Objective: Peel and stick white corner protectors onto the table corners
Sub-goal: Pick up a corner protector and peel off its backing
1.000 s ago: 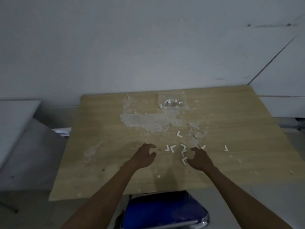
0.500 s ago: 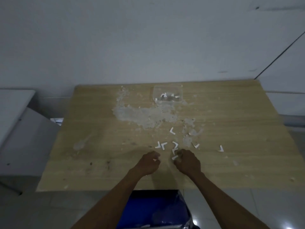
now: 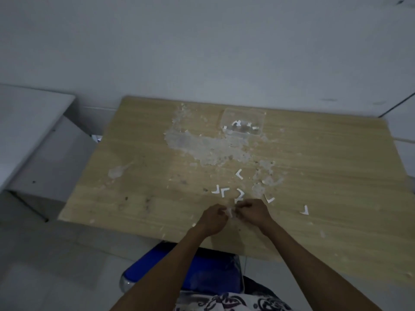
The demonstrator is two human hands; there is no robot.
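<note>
1. Head view, lower centre of frame: left hand point(image 3: 213, 218) and right hand point(image 3: 253, 211) meet just above the near edge of the light wood-grain table point(image 3: 139, 198). Fingers of both are curled inward, pinching one small white L-shaped corner protector point(image 3: 230, 212) between them.
2. Judgement: holding it from two sides fits peeling the backing, one hand steadying and the other picking at the film. The piece is too small and blurred to tell whether the backing has lifted.
3. Centre of frame, just beyond the hands: several loose white L-shaped pieces point(image 3: 224, 191) lie flat on the table, within reach as supply. One more loose piece point(image 3: 304, 210) lies well apart, right of centre.
4. Upper centre: clear plastic box point(image 3: 241, 122) holds a few more white pieces, probably stock.
5. Between box and hands: pale flaky residue patch point(image 3: 202, 147) on the tabletop.
6. No protector is visible on the table corners in view; task seems early.
7. Bottom centre: blue chair seat point(image 3: 190, 272) under the near table edge.
</note>
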